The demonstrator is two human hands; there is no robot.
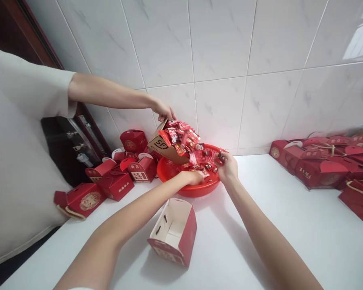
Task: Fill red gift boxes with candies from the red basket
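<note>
My right hand (229,167) is at the right rim of a red plastic colander (199,191), its fingers closed on a dark red wrapped candy (220,157). My left hand (196,177) reaches over the near rim into the colander, by a pink-wrapped candy; its fingertips are partly hidden. Above the colander, a co-worker's hand (165,110) tilts a brown cardboard box (165,147), and red and pink wrapped candies (183,137) spill from its mouth. In front of the colander an open red gift box (187,237) stands on the table, its pale inside showing no candy.
Several red gift boxes (116,185) stand on the left of the white table (248,241); more red boxes (323,171), some with rope handles, crowd the right side. A tiled wall (220,108) rises behind. The co-worker in a light shirt (21,141) stands at the left.
</note>
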